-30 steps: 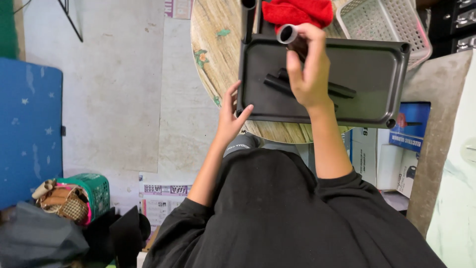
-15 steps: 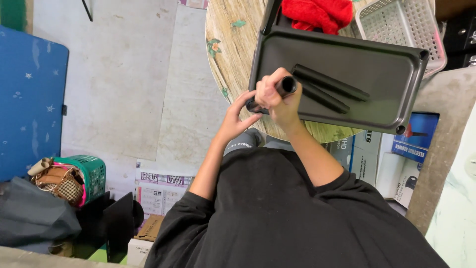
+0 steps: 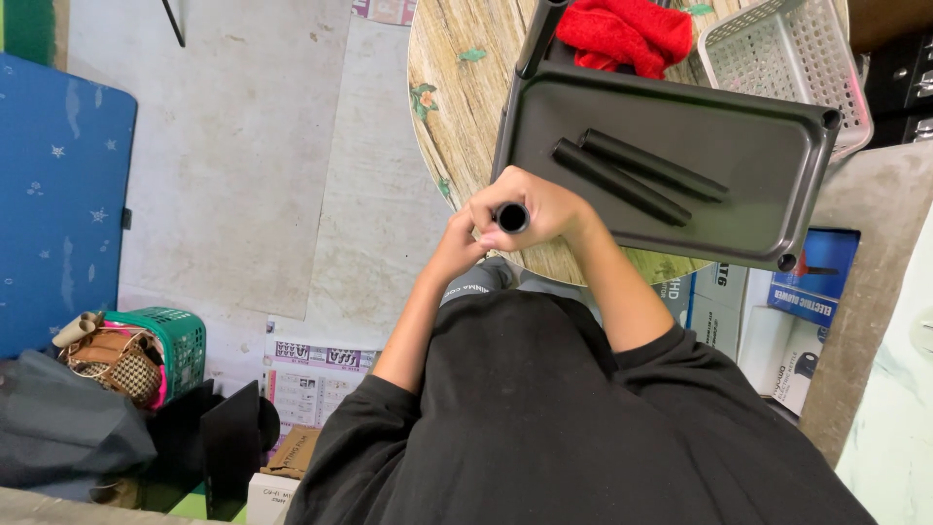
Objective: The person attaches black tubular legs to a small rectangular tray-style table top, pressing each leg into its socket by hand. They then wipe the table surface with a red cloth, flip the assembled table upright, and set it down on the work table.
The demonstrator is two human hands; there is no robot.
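A black tube [image 3: 511, 217] stands on end at the near corner of a dark tray [image 3: 758, 156], its round open end facing up. The right hand [image 3: 544, 206] is wrapped tight around it. The left hand [image 3: 459, 251] presses against it from the side, fingers curled. Two more black tubes [image 3: 637, 173] lie in the tray. The tray sits on a round wooden table [image 3: 457, 97], near a red cloth [image 3: 627, 32] and a white basket [image 3: 777, 53].

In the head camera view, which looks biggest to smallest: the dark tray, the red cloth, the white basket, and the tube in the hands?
1. Dark tray
2. White basket and red cloth: both cut off by the frame, so unsure
3. Black tube, seen end-on in the right hand, so its length is hidden
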